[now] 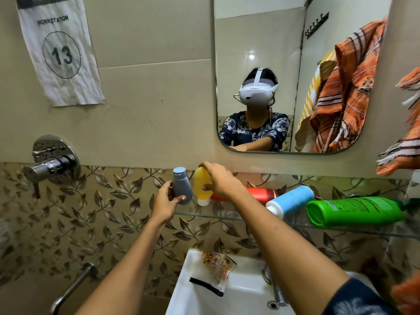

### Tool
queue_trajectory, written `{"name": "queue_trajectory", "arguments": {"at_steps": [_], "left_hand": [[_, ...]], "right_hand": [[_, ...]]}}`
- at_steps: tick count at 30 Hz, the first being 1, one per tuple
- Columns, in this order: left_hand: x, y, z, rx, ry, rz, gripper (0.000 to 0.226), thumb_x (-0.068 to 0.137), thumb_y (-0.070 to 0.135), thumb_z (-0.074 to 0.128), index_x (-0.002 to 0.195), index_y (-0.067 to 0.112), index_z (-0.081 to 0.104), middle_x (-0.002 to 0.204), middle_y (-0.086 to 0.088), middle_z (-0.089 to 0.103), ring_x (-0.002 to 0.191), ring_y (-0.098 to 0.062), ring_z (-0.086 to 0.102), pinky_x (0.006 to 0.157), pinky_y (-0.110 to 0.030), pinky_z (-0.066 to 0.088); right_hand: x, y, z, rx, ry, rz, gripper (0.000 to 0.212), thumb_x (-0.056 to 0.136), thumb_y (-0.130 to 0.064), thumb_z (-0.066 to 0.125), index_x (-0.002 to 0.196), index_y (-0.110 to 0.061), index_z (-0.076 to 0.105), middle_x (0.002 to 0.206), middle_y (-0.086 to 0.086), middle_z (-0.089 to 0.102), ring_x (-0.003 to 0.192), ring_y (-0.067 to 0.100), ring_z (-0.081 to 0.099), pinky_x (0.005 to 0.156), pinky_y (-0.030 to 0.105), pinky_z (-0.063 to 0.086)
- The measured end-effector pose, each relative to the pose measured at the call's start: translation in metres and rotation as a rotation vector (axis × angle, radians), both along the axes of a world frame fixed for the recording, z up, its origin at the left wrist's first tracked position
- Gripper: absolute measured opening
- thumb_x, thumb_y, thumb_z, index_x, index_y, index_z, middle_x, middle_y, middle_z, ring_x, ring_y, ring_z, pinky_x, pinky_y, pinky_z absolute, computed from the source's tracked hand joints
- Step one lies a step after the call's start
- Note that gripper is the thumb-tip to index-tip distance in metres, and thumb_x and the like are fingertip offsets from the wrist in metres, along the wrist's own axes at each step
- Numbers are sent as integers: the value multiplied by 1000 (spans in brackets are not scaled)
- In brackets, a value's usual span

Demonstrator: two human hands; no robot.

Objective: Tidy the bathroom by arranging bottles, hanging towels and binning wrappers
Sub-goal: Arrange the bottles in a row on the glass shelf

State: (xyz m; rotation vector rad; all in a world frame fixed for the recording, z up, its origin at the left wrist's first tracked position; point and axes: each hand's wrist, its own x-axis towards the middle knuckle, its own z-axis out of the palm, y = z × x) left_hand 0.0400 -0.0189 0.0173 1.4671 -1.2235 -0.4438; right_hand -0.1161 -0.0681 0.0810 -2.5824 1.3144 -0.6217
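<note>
My left hand [167, 199] grips a small grey-blue bottle [181, 185], cap up, at the left end of the glass shelf [227, 215]. My right hand [219, 181] holds a yellow bottle [200, 186] right beside it, with its white cap pointing down onto the shelf. On the shelf lie a red bottle [261, 194], a light blue bottle with a white cap [292, 201] and a large green bottle [354, 213], all on their sides. A crumpled clear wrapper [217, 270] lies on the rim of the white sink [188, 289]. An orange striped towel [404, 142] hangs at the right edge.
A mirror [261, 42] above the shelf reflects the person, hanging towels and a hook rack. A chrome shower valve [53, 161] sticks out of the wall at left, with a chrome bar [75, 287] below. The sink tap [276, 289] stands under my right forearm. A paper sign [60, 51] hangs top left.
</note>
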Motion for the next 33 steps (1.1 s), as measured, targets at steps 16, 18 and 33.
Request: {"name": "queue_trajectory", "arguments": {"at_steps": [16,18,33], "left_hand": [[7,4,-1,-15,-51,-31,37,83,-11,56,114,8,50,112,-9,55,99,-22,53,70,-19,47],[7,3,0,-43,-24,-14,39,79,-23,50,102,8,52,108,-11,52,96,-24,52,57,-11,50],[12,11,1,-141,3,-59,50,90,8,56,137,18,42,120,0,55,107,-20,53,95,-37,44]], "right_hand": [[-7,-1,-7,11,-97,-31,77,81,-18,72,144,-22,28,138,12,44,127,33,45,102,49,40],[-10,0,-7,10,-129,-39,77,80,-19,73,143,-22,30,136,12,46,125,32,47,101,50,42],[-70,-5,-16,10,278,-259,60,73,-31,75,127,-26,48,126,2,52,117,26,51,97,45,45]]}}
